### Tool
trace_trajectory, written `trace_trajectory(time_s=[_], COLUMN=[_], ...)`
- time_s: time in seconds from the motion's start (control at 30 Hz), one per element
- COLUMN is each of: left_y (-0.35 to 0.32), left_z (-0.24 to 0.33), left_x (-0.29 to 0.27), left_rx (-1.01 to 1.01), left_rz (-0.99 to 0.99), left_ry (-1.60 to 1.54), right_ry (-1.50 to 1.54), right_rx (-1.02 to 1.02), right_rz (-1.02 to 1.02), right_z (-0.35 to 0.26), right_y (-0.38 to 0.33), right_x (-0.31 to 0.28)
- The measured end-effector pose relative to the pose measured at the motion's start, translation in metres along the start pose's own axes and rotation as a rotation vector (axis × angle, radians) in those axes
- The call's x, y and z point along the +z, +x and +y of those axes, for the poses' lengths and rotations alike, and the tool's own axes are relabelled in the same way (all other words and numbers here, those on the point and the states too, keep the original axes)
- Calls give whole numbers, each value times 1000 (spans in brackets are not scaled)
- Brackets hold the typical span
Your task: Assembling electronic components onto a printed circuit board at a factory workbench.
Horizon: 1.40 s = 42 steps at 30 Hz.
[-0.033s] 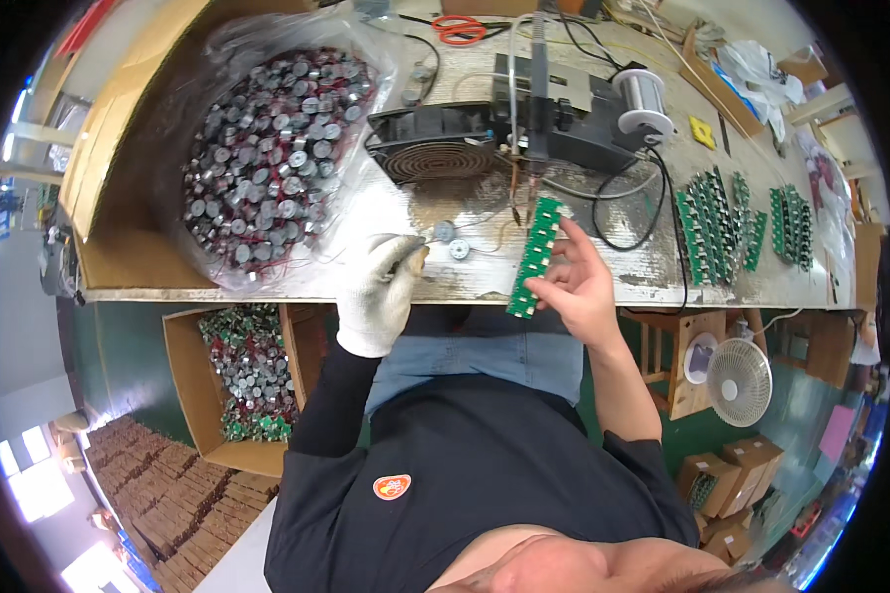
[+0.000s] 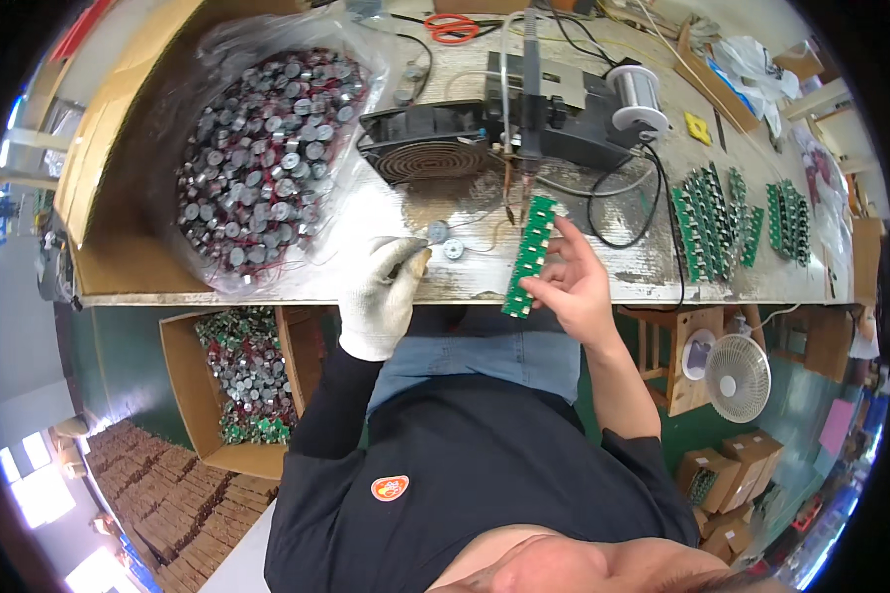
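**Green strip pinched at the table edge, gloved hand beside two loose round parts**

Right hand point(image 2: 569, 287) bare, thumb and fingers pressed on the lower half of a long green circuit board point(image 2: 527, 252); board held tilted, its top end up near the tip of the soldering iron point(image 2: 529, 89), its lower end out past the edge of the table point(image 2: 603, 277); no sign of any shift to report, so judged to be paused mid-handling, with the board in the hand and not laid down.

Left hand point(image 2: 381, 296) in a white knit glove, resting at the table edge; fingers curled together with the tips pointing at two small round metal parts point(image 2: 437, 231) lying just beside them on the tabletop; cannot tell whether anything sits between the gloved fingertips.

Containers:
- cardboard box point(image 2: 99, 148) on the left of the table, lined with a clear plastic bag point(image 2: 361, 74); heaped nearly full with small grey motors point(image 2: 267, 148) trailing red wires;
- second open box point(image 2: 183, 395) on the floor below, holding more of the same round parts mixed with green pieces, roughly half full;
- closed brown cartons point(image 2: 707, 469) on the floor at the lower right; contents hidden.

Elsewhere on the table: black fan point(image 2: 420, 148) lying behind the round parts; spool of solder point(image 2: 635, 89) beside the iron; rows of green boards point(image 2: 707, 232) set out well to the right; orange scissors point(image 2: 453, 27) at the far edge.
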<state>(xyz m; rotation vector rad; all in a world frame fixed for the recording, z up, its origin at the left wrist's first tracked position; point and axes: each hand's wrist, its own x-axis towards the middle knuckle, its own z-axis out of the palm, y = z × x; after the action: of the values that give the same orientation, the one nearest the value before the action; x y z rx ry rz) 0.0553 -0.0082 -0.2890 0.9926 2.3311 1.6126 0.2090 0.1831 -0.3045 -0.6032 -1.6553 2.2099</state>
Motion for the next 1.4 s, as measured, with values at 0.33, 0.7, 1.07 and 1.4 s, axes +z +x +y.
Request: trace_trajectory(time_s=[0.33,0.7,1.07,1.4], left_y=[0,10,13,12], left_z=[11,19,21,20], left_x=[44,52,54,56], left_rx=[-215,-494,-614,-541], left_rz=[-225,-355,-334,-318], left_ry=[-208,-450,-608,-540], right_ry=[51,62,45,55], right_rx=[108,87,40,35], right_rz=[-49,-53,-46,-46], right_z=[-9,-7,-5,-4], right_y=[-3,-5,-5,-5], right_x=[0,1,1,1])
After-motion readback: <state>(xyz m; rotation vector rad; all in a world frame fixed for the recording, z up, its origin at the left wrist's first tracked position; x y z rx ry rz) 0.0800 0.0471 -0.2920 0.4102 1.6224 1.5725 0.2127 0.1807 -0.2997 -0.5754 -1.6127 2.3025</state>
